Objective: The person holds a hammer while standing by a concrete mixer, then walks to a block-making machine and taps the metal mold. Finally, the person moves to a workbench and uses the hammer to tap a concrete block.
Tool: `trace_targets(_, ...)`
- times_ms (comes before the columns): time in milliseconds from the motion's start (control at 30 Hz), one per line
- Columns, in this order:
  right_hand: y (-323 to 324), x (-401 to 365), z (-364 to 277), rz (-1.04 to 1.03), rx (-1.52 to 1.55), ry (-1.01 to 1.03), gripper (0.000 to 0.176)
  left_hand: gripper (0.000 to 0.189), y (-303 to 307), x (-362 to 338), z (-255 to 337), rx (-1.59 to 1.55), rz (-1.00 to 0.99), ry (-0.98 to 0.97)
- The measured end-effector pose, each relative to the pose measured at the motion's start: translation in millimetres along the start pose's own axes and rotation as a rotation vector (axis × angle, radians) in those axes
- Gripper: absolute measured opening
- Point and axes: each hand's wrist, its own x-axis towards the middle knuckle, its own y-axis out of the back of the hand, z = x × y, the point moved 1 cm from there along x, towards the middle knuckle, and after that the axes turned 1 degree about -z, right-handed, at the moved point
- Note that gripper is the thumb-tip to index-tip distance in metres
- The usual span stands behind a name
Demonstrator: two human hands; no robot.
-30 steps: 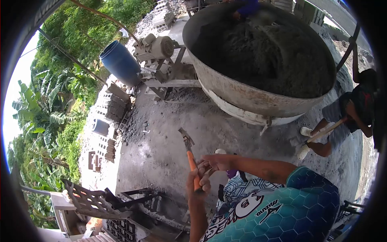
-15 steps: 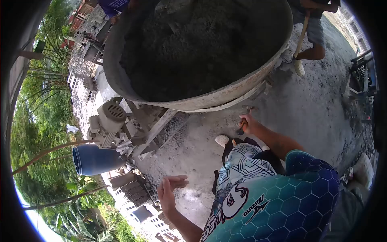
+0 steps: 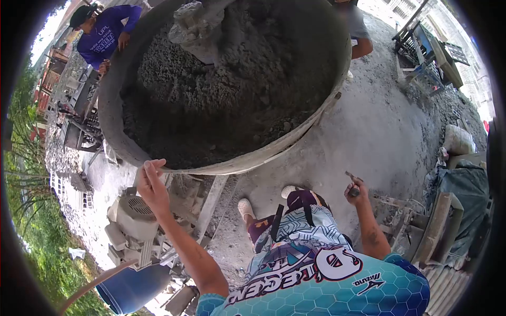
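Note:
A large round mixing pan (image 3: 247, 167) fills the upper middle, with grey, crumbly mix (image 3: 179, 73) inside and a crusted metal mixing part (image 3: 192, 29) standing up in it. My left hand (image 3: 153, 184) is raised at the pan's near left rim, its fingers stretched out and fingertips right at the edge. Lower and to the right, away from the pan, my right hand (image 3: 358, 190) is closed around a small hammer (image 3: 354, 193). The dark end of its handle points toward me, and the fist hides part of the tool.
One person in a purple shirt (image 3: 108, 37) has hands on the far left rim; another person (image 3: 358, 34) stands at the far right. A dusty motor (image 3: 132, 213) and blue barrel (image 3: 134, 287) lie at left. Planks and a dark tarp (image 3: 466, 205) are at right.
My left hand has moved up and forward to the pan's rim. My right hand, still on the hammer, has shifted right and lower. The view has turned, showing more of the pan.

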Motion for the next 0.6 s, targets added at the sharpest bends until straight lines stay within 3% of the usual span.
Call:
trace_targets(67,28.9,-39.1,62.0,0.076,0.081,0.091,0.023,0.037,17.5,30.7,-35.0,0.038,-0.048,-0.032)
trace_targets(133,66.3,-92.0,121.8,0.035,0.279,0.068,0.023,0.033,26.1,45.6,-60.8,0.089,-0.126,0.055)
trace_targets(200,105.4,-134.8,176.5,0.128,0.271,0.112,0.022,0.031,27.0,58.2,-95.7,0.063,-0.157,0.006)
trace_targets(267,156.5,-172.6,220.3,0.239,0.396,0.198,0.014,0.033,26.2,67.7,-122.6,0.108,-0.171,-0.25)
trace_targets(333,226.9,-195.9,254.5,0.419,0.634,0.471,0.016,0.036,22.3,72.8,-119.9,0.148,-0.167,-0.35)
trace_targets(400,232.7,-257.5,279.4,0.478,0.922,0.684,0.016,0.034,22.1,71.0,-108.1,0.23,-0.244,-0.114)
trace_targets(433,258.2,-281.0,284.5,0.49,1.002,0.753,0.016,0.034,19.1,73.3,-106.6,0.22,-0.256,-0.107)
trace_targets(467,302.7,-306.0,290.4,0.496,1.074,0.819,0.017,0.036,17.2,77.6,-106.5,0.152,-0.231,-0.095)
trace_targets(533,360.5,-347.0,305.4,0.369,1.222,1.158,0.019,0.038,11.8,80.5,-103.1,0.091,-0.203,-0.067)
trace_targets(600,373.6,-403.4,292.8,0.323,1.254,1.396,0.022,0.041,4.7,80.2,-96.3,0.331,-0.181,-0.126)
